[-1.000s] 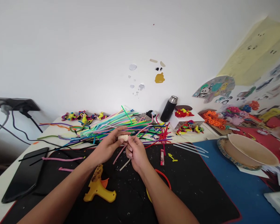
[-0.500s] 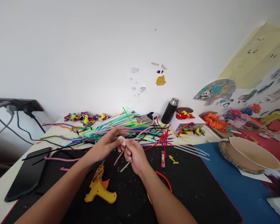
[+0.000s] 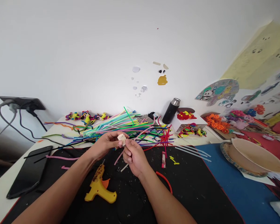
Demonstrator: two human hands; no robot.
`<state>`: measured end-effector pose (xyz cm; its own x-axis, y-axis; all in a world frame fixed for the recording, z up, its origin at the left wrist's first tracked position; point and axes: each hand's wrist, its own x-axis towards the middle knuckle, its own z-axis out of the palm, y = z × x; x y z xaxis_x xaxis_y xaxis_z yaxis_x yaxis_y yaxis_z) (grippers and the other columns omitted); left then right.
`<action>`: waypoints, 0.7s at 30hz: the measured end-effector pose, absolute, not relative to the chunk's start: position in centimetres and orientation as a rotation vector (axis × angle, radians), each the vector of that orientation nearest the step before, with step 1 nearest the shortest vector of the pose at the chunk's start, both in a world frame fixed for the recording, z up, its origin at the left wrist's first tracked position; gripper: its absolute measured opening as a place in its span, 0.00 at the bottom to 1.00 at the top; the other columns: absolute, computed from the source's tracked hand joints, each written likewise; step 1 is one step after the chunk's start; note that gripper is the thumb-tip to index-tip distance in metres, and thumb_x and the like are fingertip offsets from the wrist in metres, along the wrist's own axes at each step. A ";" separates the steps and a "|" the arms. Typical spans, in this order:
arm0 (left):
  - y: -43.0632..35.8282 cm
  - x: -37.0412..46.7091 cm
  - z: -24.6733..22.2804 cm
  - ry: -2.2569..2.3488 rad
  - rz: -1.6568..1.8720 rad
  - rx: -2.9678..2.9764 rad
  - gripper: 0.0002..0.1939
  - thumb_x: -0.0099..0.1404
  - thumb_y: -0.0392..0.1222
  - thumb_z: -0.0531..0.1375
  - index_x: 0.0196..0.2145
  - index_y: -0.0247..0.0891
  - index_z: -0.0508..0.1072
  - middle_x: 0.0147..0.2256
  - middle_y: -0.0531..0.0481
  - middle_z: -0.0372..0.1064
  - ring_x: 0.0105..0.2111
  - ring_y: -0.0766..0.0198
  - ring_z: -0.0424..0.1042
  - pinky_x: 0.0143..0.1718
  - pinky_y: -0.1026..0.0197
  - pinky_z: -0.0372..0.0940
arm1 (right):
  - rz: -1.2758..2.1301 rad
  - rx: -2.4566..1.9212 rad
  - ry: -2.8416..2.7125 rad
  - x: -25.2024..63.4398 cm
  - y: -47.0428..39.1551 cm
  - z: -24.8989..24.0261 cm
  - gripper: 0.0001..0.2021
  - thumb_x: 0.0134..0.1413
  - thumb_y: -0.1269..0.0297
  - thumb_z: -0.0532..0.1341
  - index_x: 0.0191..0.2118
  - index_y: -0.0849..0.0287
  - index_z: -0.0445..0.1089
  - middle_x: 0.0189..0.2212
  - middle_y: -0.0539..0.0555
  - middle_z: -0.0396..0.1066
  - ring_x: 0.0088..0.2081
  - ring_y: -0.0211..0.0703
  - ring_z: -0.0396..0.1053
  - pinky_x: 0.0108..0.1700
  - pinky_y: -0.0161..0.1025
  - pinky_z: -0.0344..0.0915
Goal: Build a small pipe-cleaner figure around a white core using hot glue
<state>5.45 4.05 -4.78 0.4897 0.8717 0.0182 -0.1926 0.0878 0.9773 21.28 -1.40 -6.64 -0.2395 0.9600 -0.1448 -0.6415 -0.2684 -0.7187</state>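
A small cream-coloured piece (image 3: pixel 121 139) is held up between both hands over the back of the black mat (image 3: pixel 191 186). My left hand (image 3: pixel 107 143) pinches it from the left with thumb and fingers. From the right, my right hand (image 3: pixel 134 155) is closed at its lower right edge, thumb and forefinger pressed together. A pink stem (image 3: pixel 118 158) and a whitish stick (image 3: pixel 124 167) show below the hands; whether either is held is unclear. Behind them lies a large pile of coloured pipe cleaners (image 3: pixel 116 123).
A yellow glue gun (image 3: pixel 99 186) lies on the mat below my hands. A dark tablet (image 3: pixel 29 171) is at left. Clear sticks (image 3: pixel 193 152), a red-and-white tube (image 3: pixel 163 159) and a black bottle (image 3: pixel 170 112) are right. Bowls (image 3: pixel 254 155) stand far right.
The fingers of my left hand have curled in, and more of the cream piece shows, turned upward. The whole view has shifted slightly.
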 end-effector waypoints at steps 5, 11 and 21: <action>4.1 5.3 -5.0 0.652 0.907 1.175 0.20 0.50 0.50 0.77 0.36 0.34 0.83 0.28 0.48 0.73 0.24 0.67 0.63 0.27 0.65 0.59 | 1.778 -0.701 -0.692 21.1 -1.8 -6.2 0.24 0.50 0.45 0.73 0.36 0.58 0.66 0.16 0.37 0.53 0.14 0.26 0.43 0.19 0.31 0.34; 4.2 5.0 -5.2 0.613 0.905 1.128 0.22 0.48 0.52 0.78 0.35 0.34 0.84 0.24 0.51 0.70 0.21 0.70 0.59 0.23 0.66 0.55 | 1.798 -0.692 -0.734 20.9 -2.1 -6.4 0.24 0.52 0.43 0.71 0.33 0.57 0.62 0.17 0.38 0.54 0.15 0.26 0.44 0.20 0.32 0.35; 4.1 5.0 -5.7 0.545 0.922 1.014 0.23 0.55 0.54 0.75 0.43 0.36 0.83 0.31 0.47 0.74 0.28 0.65 0.68 0.29 0.65 0.64 | 1.793 -0.666 -0.738 21.2 -2.0 -5.8 0.23 0.51 0.44 0.72 0.33 0.60 0.66 0.17 0.38 0.52 0.15 0.26 0.42 0.20 0.32 0.34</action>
